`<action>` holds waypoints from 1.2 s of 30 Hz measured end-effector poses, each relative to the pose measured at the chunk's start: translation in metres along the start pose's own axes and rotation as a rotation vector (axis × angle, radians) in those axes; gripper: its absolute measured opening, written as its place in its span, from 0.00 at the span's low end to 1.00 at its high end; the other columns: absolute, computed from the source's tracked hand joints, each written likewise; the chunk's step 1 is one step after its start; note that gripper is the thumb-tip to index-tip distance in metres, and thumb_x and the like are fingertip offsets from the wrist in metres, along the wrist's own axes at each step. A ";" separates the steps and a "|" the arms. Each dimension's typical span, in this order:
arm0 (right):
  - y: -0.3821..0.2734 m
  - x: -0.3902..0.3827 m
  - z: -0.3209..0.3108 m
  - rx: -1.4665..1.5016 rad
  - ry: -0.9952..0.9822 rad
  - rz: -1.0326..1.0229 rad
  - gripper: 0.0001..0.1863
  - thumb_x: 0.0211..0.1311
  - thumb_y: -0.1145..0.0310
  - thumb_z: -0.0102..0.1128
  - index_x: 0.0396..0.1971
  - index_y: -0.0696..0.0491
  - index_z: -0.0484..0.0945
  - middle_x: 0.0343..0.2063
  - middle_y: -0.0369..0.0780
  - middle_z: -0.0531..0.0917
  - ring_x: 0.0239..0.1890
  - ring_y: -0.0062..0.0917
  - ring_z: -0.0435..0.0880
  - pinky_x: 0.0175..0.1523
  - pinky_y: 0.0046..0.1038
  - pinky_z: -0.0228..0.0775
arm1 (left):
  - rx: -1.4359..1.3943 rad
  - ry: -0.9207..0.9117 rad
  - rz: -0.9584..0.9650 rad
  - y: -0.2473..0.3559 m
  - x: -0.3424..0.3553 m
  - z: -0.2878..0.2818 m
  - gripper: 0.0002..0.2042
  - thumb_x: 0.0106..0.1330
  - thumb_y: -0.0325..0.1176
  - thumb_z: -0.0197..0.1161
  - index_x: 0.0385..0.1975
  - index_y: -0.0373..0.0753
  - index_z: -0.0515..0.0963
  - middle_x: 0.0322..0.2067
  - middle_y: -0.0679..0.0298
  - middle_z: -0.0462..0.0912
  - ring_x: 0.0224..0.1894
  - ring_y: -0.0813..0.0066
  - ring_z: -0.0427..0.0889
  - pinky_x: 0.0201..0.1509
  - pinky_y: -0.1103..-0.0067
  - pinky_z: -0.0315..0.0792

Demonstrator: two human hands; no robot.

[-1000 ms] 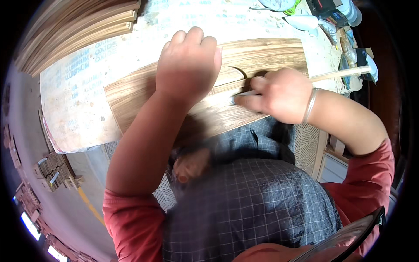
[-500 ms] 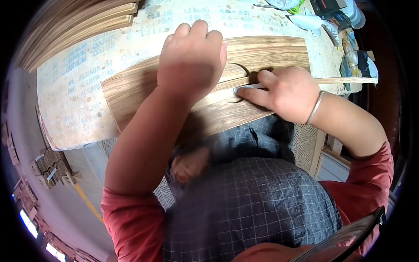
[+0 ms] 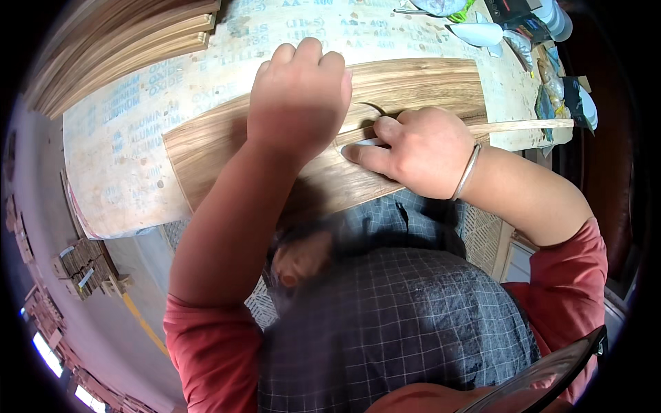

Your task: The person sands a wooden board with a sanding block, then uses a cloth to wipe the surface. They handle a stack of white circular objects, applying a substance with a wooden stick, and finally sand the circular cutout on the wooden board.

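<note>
A brown wooden board (image 3: pixel 206 141) with dark grain lies across the near part of the table. My left hand (image 3: pixel 296 100) is on top of it, fingers curled at the far edge; what they close on, if anything, is hidden. Right of it, my right hand (image 3: pixel 428 151) grips a long thin wooden strip (image 3: pixel 527 126). One end of the strip sticks out past the board on the right. A pale tip shows under my right fingertips, near a dark curved line (image 3: pixel 370 107) in the board's middle.
Stacked wooden boards (image 3: pixel 138 51) stand at the table's far left. Plastic bags, white cups (image 3: pixel 554 20) and a white tool-like piece (image 3: pixel 475 33) crowd the far right. Printed paper-like sheeting covers the table (image 3: pixel 117 182). Bundled wood pieces (image 3: pixel 82 268) sit on the floor at left.
My right hand has slid left along with the strip, whose right end now reaches less far out. My left hand has hardly moved and still rests on the board.
</note>
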State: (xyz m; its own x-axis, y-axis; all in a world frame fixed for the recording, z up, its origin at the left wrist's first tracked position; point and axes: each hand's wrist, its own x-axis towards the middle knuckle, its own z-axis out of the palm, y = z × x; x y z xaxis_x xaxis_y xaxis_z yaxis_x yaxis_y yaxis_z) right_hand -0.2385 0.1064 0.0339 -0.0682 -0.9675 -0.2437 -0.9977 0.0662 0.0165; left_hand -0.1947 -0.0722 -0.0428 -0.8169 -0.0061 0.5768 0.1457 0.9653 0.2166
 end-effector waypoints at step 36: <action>0.000 0.003 -0.012 0.287 -0.169 0.174 0.14 0.62 0.63 0.58 0.48 0.39 0.80 0.27 0.39 0.83 0.26 0.36 0.83 0.30 0.36 0.76 | 0.017 0.014 0.006 -0.001 -0.003 0.000 0.05 0.53 0.33 0.64 0.21 0.41 0.76 0.25 0.64 0.73 0.29 0.65 0.74 0.31 0.72 0.71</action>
State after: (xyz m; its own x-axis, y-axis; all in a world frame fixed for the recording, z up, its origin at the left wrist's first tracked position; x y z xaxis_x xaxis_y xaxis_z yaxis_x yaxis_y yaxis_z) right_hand -0.2383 0.1002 0.0443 -0.2120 -0.8832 -0.4183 -0.9290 0.3151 -0.1944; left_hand -0.1925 -0.0734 -0.0443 -0.8079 -0.0037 0.5893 0.1409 0.9698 0.1993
